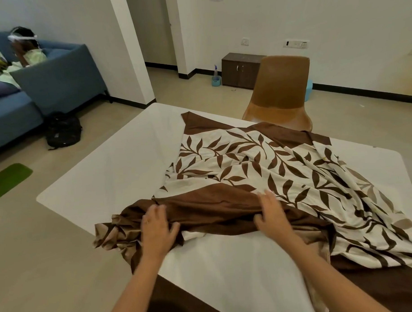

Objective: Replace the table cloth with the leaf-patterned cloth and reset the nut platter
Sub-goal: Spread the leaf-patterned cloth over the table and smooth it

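Note:
The leaf-patterned cloth (259, 168), cream with brown leaves and a brown border, lies crumpled and partly folded across the white table (112, 163). Its right part hangs over the near right edge. My left hand (157, 227) grips the bunched brown border near the table's front left edge, thumb hooked under the fold. My right hand (271, 215) holds the same brown border further right, fingers spread on top and thumb tucked beneath. No nut platter is in view.
A brown chair (280, 92) stands at the table's far side. A blue sofa (57, 77) with a seated person (27, 51) is at the left, a black backpack (63, 130) on the floor beside it. A dark cabinet (240, 70) and a spray bottle (215, 73) stand by the back wall.

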The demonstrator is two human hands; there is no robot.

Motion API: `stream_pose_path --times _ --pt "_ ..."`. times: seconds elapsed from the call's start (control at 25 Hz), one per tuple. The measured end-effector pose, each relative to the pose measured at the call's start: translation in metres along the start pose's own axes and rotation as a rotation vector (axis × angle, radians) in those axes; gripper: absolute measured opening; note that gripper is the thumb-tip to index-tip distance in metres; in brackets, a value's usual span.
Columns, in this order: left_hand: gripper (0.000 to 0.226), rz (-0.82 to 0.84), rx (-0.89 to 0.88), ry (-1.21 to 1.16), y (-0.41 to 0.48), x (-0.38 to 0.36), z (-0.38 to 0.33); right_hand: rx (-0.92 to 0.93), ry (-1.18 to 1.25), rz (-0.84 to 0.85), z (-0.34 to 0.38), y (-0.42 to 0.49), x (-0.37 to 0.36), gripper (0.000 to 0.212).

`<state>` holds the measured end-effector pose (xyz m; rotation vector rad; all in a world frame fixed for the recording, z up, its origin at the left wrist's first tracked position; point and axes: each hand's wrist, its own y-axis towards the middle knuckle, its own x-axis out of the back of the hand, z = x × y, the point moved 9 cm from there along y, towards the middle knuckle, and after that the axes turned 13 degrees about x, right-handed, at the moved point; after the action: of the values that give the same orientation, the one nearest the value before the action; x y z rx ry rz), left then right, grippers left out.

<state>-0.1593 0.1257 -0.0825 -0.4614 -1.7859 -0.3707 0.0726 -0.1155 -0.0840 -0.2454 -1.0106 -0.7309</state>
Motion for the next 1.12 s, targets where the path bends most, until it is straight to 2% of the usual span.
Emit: stream_pose_path --times 0.08,0.12,0.2,0.32,0.44,0.56,0.64,0.72,0.8,0.88,0.96,1.04,1.12 --pt "0.099 0.204 -0.028 0.073 -0.004 -0.045 -0.019 0.16 -0.129 0.233 0.028 0.014 -0.044 0.083" --pt "0.11 0.263 0.005 0.096 -0.007 -0.062 -0.016 0.169 -0.206 0.347 0.027 0.013 -0.065 0.085" --pt "0.11 0.306 0.136 0.059 -0.009 -0.076 0.003 0.139 -0.294 0.453 0.012 0.004 -0.087 0.075" --pt "0.101 0.329 0.239 0.043 -0.003 -0.084 0.036 0.255 -0.303 0.345 0.007 -0.018 -0.082 0.041" --pt "0.088 0.297 0.176 0.154 0.006 -0.084 0.043 0.383 -0.251 0.133 0.0 -0.049 -0.065 0.034" --pt "0.074 0.161 0.111 0.272 0.013 -0.064 0.043 0.223 -0.163 -0.175 -0.038 -0.075 -0.014 0.037" --pt "0.068 0.072 0.036 0.416 0.014 -0.054 0.051 0.047 -0.218 -0.216 -0.072 -0.091 0.016 0.039" --pt "0.063 0.031 -0.094 0.582 0.021 -0.047 0.056 -0.002 -0.41 -0.087 -0.085 -0.1 0.021 0.039" --pt "0.055 -0.063 -0.189 0.647 0.033 -0.031 0.058 0.029 -0.505 0.017 -0.076 -0.102 0.007 0.041" --pt "0.04 -0.242 -0.167 0.508 0.05 0.007 0.067 0.068 -0.495 0.051 -0.054 -0.1 -0.009 0.046" --pt "0.029 -0.343 -0.011 0.268 0.056 0.047 0.094 0.112 -0.46 0.066 -0.032 -0.1 -0.022 0.047" --pt "0.043 -0.272 0.102 0.271 0.053 0.055 0.122 0.06 -0.399 0.196 -0.021 -0.114 -0.043 0.04" --pt "0.064 0.069 0.056 0.44 0.038 0.017 0.139 -0.008 -0.317 0.468 -0.01 -0.147 -0.072 0.035"
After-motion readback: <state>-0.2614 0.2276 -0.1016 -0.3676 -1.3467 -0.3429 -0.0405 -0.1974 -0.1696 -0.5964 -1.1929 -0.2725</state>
